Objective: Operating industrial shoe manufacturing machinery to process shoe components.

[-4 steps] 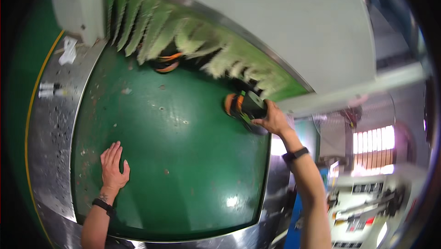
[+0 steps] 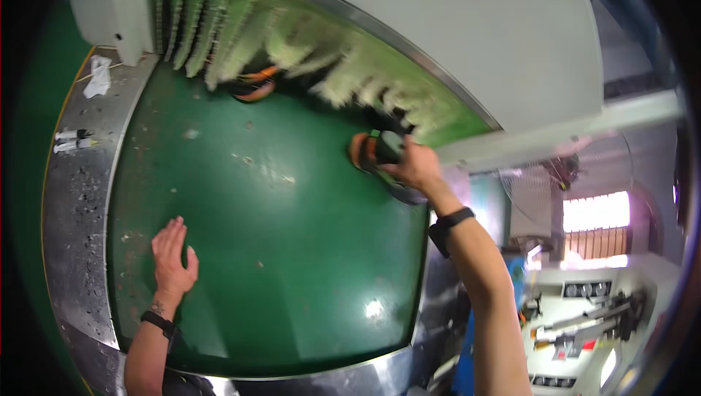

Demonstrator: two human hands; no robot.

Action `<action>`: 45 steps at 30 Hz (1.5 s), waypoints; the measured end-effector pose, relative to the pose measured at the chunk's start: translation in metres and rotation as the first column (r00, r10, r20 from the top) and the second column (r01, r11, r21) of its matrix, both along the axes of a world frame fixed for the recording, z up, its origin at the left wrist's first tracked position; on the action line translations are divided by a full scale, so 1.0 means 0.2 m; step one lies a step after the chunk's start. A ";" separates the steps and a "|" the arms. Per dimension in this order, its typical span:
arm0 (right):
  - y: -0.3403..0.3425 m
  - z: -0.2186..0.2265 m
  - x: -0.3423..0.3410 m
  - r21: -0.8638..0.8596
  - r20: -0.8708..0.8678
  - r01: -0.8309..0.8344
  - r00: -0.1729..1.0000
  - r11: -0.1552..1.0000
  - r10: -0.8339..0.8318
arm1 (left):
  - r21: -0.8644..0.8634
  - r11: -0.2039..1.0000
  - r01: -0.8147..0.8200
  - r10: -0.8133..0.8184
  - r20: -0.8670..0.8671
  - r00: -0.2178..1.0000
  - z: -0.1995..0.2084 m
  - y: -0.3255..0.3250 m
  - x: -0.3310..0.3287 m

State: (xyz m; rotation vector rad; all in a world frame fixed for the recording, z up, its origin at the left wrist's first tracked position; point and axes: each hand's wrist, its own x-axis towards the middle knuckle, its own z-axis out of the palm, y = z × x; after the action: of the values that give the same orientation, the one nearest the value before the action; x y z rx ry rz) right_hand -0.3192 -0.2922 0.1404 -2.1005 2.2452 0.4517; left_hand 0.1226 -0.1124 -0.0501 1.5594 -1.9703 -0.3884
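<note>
My right hand [image 2: 421, 168] is closed on a black and orange shoe [image 2: 363, 152] at the right side of the green belt [image 2: 292, 279]. A dark green block like a shoe last fills the top of this shoe; motion blurs its details. Farther back, another black and orange shoe [image 2: 252, 89] lies partly under the fringed strips [image 2: 234, 38] of a machine opening. At the near left, my left hand [image 2: 174, 259] is over the belt with fingers stretched out, holding nothing. Whether its palm touches the belt I cannot tell.
A metal ledge [image 2: 84, 213] runs along the belt's left side, with syringes [image 2: 73, 140] and a crumpled white tissue [image 2: 98, 77] on it. The white machine housing [image 2: 453, 24] rises behind the strips. At right stand a wire-caged fan [image 2: 566, 166] and a blue-sided object [image 2: 465, 356].
My right hand and the shoe in it appear slightly farther up and left. The whole view has shifted a little too. My left hand keeps its flat pose.
</note>
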 end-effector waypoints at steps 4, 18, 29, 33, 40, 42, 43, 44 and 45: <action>0.58 -0.05 0.12 -0.135 0.335 -0.020 0.940 0.991 0.065 | 0.023 0.997 -0.075 0.073 0.068 0.995 0.11 0.19 0.07; 2.31 1.03 0.14 -0.619 0.399 -0.479 0.492 0.623 0.774 | 0.488 0.109 0.866 0.440 -0.805 0.398 1.42 0.92 -0.92; 3.49 0.92 -0.15 0.145 0.977 0.625 -0.213 0.767 -0.011 | 0.316 0.237 0.919 0.162 -0.945 0.283 1.45 1.73 -1.65; 3.76 0.87 -0.45 0.116 0.992 0.717 -0.121 0.687 -0.041 | 0.185 0.181 0.966 0.137 -0.977 0.161 1.58 2.02 -2.14; 3.98 1.00 -0.78 0.166 0.975 0.925 -0.205 0.341 0.083 | 0.150 0.283 0.947 -0.014 -0.987 0.161 1.67 1.75 -3.02; 3.91 1.08 -0.84 0.215 0.967 0.944 -0.241 0.249 0.080 | 0.084 0.326 0.941 -0.418 -0.881 0.224 1.59 1.43 -3.54; 3.88 1.08 -0.89 0.215 0.970 0.947 -0.236 0.238 0.064 | 0.104 0.307 0.946 -0.450 -0.860 0.241 1.55 1.34 -3.83; 3.86 1.06 -0.93 0.222 0.962 0.947 -0.252 0.233 0.110 | 0.235 0.125 0.964 -0.479 -0.836 0.267 1.62 1.31 -4.09; 3.84 1.06 -0.96 0.233 0.951 0.945 -0.270 0.229 0.147 | 0.363 -0.059 0.930 -0.510 -0.812 0.284 1.68 1.29 -4.32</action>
State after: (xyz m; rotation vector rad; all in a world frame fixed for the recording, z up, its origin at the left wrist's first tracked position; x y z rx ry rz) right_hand -0.5109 0.4750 0.3531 -0.1754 1.8239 -1.8615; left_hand -0.7410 0.1447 0.2850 0.2363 -2.1082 -2.3177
